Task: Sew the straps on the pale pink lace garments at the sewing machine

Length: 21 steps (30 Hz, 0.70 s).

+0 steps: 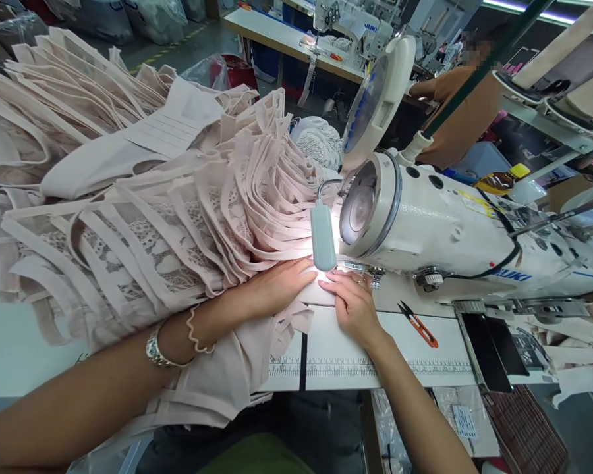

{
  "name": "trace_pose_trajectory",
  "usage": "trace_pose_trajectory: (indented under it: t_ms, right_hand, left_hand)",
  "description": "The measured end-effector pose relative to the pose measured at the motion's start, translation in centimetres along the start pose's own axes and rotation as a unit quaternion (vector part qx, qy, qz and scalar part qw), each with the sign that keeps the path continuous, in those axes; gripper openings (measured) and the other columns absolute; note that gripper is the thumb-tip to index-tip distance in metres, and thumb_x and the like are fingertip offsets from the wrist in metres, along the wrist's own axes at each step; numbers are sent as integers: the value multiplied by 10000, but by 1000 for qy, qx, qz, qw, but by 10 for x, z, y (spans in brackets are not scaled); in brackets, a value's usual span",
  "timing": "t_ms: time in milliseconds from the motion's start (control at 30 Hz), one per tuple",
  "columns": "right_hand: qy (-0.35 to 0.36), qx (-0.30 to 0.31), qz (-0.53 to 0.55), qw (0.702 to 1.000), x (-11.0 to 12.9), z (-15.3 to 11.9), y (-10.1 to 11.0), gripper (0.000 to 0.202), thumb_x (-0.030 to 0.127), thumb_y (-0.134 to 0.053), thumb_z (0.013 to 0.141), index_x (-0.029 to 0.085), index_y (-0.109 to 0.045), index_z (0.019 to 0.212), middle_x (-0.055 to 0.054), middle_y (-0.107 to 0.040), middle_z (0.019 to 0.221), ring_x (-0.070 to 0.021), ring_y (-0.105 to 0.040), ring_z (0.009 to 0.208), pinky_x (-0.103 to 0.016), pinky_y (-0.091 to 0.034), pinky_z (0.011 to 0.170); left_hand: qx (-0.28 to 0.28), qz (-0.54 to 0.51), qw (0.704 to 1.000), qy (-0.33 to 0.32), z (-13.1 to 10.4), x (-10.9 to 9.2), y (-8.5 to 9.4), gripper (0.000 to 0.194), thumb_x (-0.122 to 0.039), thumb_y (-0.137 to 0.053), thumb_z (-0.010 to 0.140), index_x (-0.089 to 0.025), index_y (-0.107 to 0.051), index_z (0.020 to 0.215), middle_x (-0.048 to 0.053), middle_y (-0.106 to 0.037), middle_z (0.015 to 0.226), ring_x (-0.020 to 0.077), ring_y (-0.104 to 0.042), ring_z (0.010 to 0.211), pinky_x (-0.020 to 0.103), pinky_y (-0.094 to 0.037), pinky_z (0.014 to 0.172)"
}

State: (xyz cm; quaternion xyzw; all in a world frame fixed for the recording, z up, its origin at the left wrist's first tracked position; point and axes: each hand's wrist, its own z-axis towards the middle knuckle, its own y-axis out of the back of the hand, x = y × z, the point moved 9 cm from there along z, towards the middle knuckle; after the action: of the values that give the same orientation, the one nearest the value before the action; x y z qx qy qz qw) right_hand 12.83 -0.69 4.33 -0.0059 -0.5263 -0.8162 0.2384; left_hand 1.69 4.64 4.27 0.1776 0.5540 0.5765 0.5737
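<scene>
Head: left fingers [304,271], right fingers [333,283] loosely extended on pale fabric [317,293] beneath sewing machine [429,214]

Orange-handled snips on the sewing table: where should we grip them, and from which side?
Pinch the orange handle across its width, probably best with the right hand, from above and the near right: the snips lie flat, with the dark, pointed blades angled away from the person.

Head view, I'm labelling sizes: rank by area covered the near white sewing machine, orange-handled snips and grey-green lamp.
1. Near white sewing machine
2. Rounded grey-green lamp
3. Slim orange-handled snips
</scene>
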Motion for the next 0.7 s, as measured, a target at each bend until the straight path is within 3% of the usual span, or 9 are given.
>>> trace_pose_trajectory:
  t_ms: [267, 400, 600, 700]
  right_hand:
    - [1, 16, -40, 999, 0, 2, -6, 464, 42, -399, 849, 228, -717, 1132, -56, -717, 1165, -208, -628, 1061, -359, -513, 883]
    - [-12, 37, -41, 998, -2, 4, -10, 501, 55, -368, 861, 218, -683, 1215, -69, -700, 1186, -219, -617, 1055, -374, -511, 891]
    - [-12, 69, -45, 997, -1, 7, -14, 559, 47, -331, 859, 212, -615, 1312, -79, -694, 1139, -223, -607, 1030, -393, -489, 917]
    - [-4, 79, -61, 995, 0, 7, -16, 563, 34, -330, 853, 209, -594, 1318, -67, -693, 1140, -224, -597, 990, -385, -476, 889]
  left_hand:
    - [27, -4, 998, 51, 5, 6, 1, 207, -111, -437, 954, -180, -545, 1115, 68, -614, 1144, 180, -606, 938, 277, -499, 751]
    - [30, -7, 998, 58, 5, 6, 0, 262, -169, -482, 954, -168, -517, 1214, 99, -606, 1204, 207, -613, 973, 311, -501, 783]
    - [-10, -85, 988, 127, 4, 13, 10, 355, -256, -247, 1057, -187, -587, 1130, 49, -669, 1029, 176, -612, 899, 292, -483, 828]
    - [-17, -64, 990, 122, 3, 13, 10, 351, -242, -242, 1052, -182, -583, 1108, 53, -663, 1038, 179, -599, 901, 295, -481, 824]
